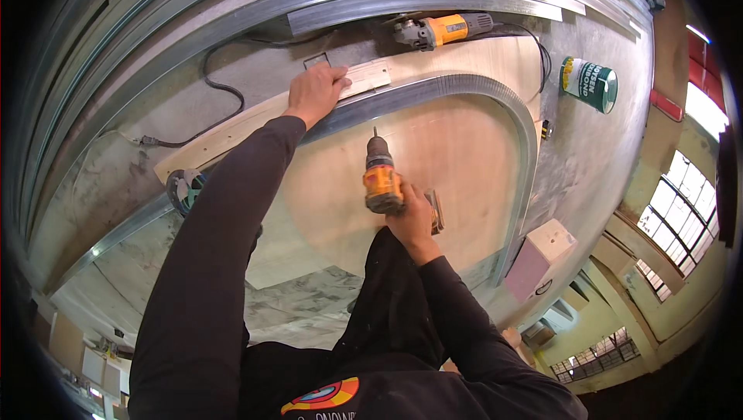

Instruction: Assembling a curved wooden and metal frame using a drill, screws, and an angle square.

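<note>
My right hand (412,217) is wrapped round the grip of a yellow and black cordless drill (382,181). Its thin bit points away from me, short of a bent metal channel (402,92) and apart from it. Over the channel's far side, my left hand (316,93) grips the end area of a pale wooden strip (368,79), fingers curled on it. The channel curves round at the right, with closely spaced slits along the bend, and lies on a light plywood sheet (457,149).
A yellow angle grinder (445,30) with a black cord lies beyond the plywood. Long metal channels (433,2) span the far side. At the right stand a green and white can (588,85) and a pinkish block (539,260). A tape roll (184,190) sits by my left forearm.
</note>
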{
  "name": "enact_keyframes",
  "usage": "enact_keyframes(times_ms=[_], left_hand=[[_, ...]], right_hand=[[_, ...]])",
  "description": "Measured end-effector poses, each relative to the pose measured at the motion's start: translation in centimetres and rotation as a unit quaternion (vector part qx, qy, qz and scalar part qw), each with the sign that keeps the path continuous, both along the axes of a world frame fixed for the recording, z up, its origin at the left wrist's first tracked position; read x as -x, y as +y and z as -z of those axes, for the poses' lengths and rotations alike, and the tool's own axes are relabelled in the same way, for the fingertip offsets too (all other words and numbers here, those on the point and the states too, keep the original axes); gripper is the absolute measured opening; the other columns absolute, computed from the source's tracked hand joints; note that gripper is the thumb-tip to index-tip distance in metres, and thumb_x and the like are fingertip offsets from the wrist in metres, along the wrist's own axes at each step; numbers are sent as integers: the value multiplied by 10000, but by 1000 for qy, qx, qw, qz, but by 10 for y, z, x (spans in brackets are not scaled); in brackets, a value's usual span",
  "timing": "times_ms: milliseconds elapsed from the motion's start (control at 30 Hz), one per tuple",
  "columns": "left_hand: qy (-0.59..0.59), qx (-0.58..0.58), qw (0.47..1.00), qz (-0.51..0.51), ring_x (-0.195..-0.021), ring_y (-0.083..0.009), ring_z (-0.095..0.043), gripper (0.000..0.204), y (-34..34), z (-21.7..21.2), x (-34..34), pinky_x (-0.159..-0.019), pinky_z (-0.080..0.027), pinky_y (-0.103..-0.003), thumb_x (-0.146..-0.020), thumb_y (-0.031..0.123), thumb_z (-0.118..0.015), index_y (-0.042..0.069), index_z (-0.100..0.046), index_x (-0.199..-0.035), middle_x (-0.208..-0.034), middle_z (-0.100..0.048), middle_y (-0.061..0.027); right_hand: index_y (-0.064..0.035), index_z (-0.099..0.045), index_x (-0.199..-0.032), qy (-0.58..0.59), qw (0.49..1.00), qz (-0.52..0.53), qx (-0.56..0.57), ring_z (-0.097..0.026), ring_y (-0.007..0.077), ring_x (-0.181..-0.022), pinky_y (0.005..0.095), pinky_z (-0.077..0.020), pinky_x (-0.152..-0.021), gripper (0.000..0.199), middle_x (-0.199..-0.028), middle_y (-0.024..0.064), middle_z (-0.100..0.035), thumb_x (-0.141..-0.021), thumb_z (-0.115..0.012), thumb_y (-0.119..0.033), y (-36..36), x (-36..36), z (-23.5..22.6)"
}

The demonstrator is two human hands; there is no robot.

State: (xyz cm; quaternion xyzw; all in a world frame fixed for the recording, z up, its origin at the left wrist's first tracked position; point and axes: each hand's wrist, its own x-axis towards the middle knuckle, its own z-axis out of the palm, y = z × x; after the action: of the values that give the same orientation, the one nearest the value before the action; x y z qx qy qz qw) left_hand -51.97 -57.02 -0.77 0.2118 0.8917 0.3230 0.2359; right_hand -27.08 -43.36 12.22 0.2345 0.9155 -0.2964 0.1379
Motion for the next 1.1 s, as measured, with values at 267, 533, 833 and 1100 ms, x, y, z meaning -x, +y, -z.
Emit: enact_keyframes(times_ms=[267,533,833,1100], left_hand=[[-169,61,974,-136,-882,-293,-707,244,32,-6,22,-784,-532,-408,-825,370,-739,164,-784,-947,-912,-747,-105],[-269,66,956,-101,-955,-377,-686,319,21,10,42,-829,-516,-457,-916,357,-652,59,-758,-872,-1002,-726,-197],[-153,23,987,47,-839,-365,-654,263,-124,41,57,-736,-493,-460,-952,237,-596,-23,-634,-950,-869,-678,-205],[-44,-21,997,52,-916,-402,-663,297,-133,-10,26,-812,-517,-478,-865,271,-695,9,-719,-1003,-975,-703,-220]], right_hand=[[-52,-542,-1249,-69,989,-128,8,-558,352,-977,443,-459,-853,633,-976,147,-555,-655,-753,6,4,-32,53],[0,-683,-860,-114,989,-85,-38,-648,400,-878,459,-523,-781,227,-997,184,-663,-787,-721,-211,16,119,51],[21,-735,-941,-98,977,14,-188,-588,422,-1053,471,-498,-905,283,-1038,255,-628,-832,-663,-230,9,201,81],[24,-696,-904,-132,984,6,-123,-636,417,-986,514,-521,-791,223,-1009,250,-650,-859,-649,-190,35,214,86]])
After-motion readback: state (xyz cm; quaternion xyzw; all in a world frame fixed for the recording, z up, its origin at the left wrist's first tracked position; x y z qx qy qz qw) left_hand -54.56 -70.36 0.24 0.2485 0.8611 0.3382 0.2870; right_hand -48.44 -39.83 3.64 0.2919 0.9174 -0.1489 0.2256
